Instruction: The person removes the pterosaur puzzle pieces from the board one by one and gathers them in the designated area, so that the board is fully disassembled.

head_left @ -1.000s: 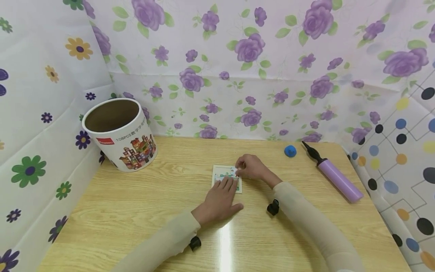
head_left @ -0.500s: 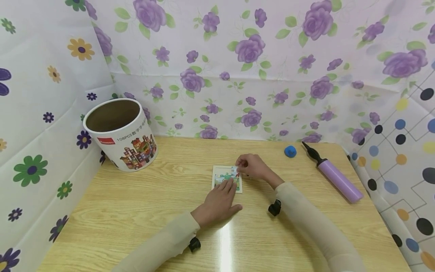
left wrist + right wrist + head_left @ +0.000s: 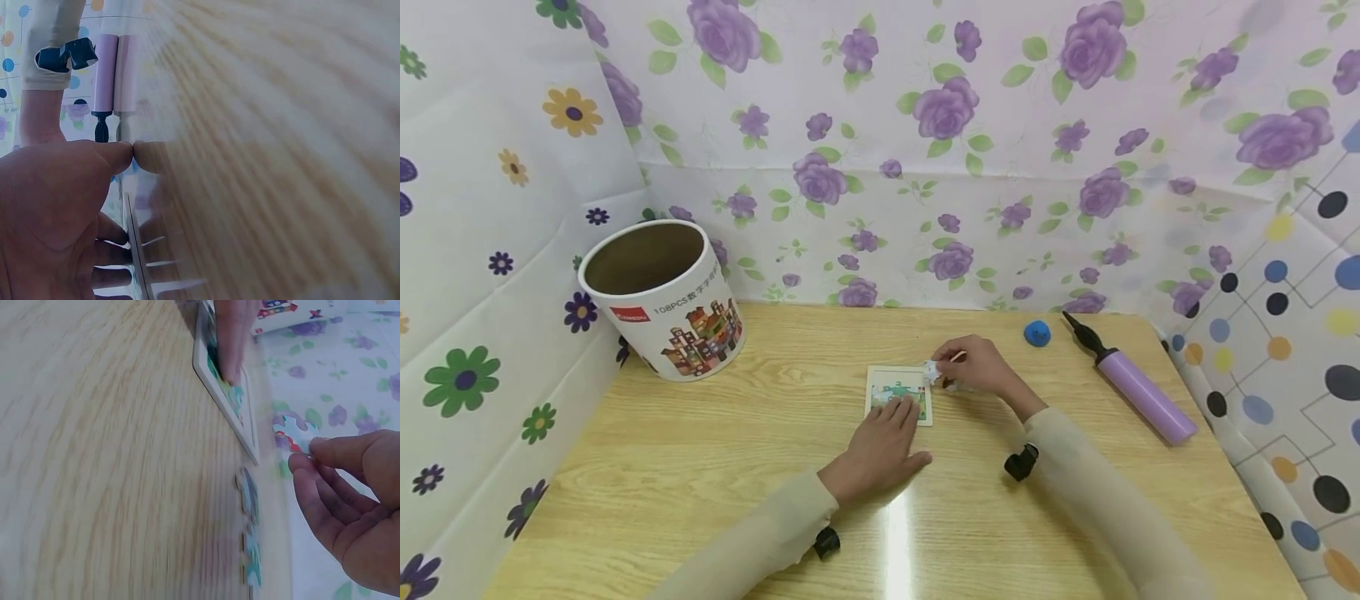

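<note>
A small framed puzzle board (image 3: 898,392) lies flat in the middle of the wooden table (image 3: 715,467). My left hand (image 3: 897,414) rests on its near edge with straight fingers pressing it down; the left wrist view shows the thumb (image 3: 117,154) and the board's edge (image 3: 135,245). Just off the board's top right corner, my right hand (image 3: 943,367) pinches a small puzzle piece (image 3: 932,372) between thumb and forefinger. In the right wrist view the piece (image 3: 292,434) is held a little above the table, beside the board (image 3: 226,401). Two loose pieces (image 3: 250,495) lie under that hand.
An open cardboard tub (image 3: 662,296) printed with houses stands at the back left. A blue ball (image 3: 1037,333) and a purple hand pump (image 3: 1137,388) lie at the back right. Flowered and dotted sheets wall in the table on three sides.
My right hand has drawn back to the right, off the board's top right corner, with the small piece pinched in it. The left hand has stayed on the board.
</note>
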